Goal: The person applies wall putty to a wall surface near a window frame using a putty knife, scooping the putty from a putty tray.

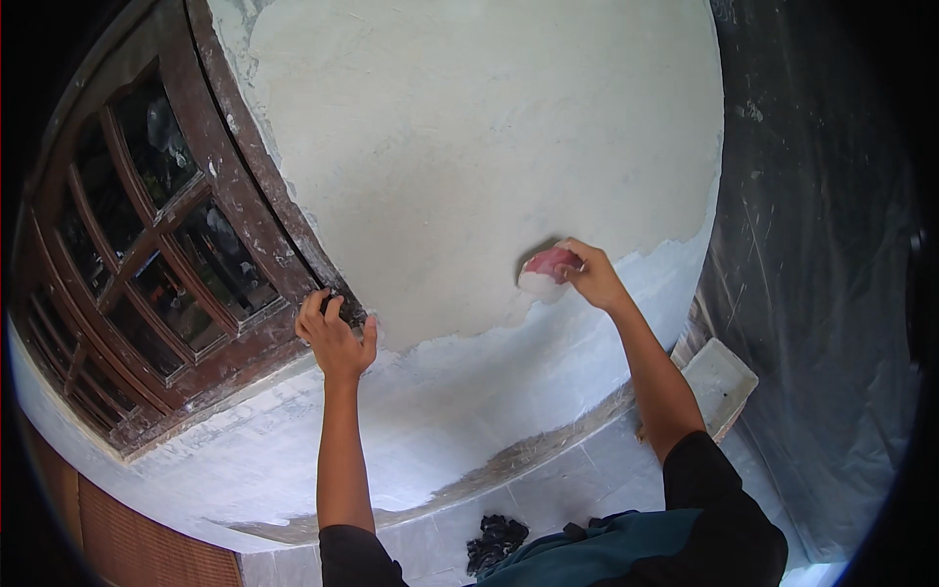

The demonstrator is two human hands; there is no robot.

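Right hand (pixel 593 274) pinches pink tool (pixel 549 265) by wall (pixel 430 147)
Likely light, bendy; grip its edge. Left hand (pixel 338 342): hold unclear.

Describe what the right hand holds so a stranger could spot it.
Start at the big pale wall right of the brown window. Near the lower edge of its greyish part, look for the right hand, which grips a small pad. It is pink with a whitish lower end, and that pink stands out from the pale wall behind.
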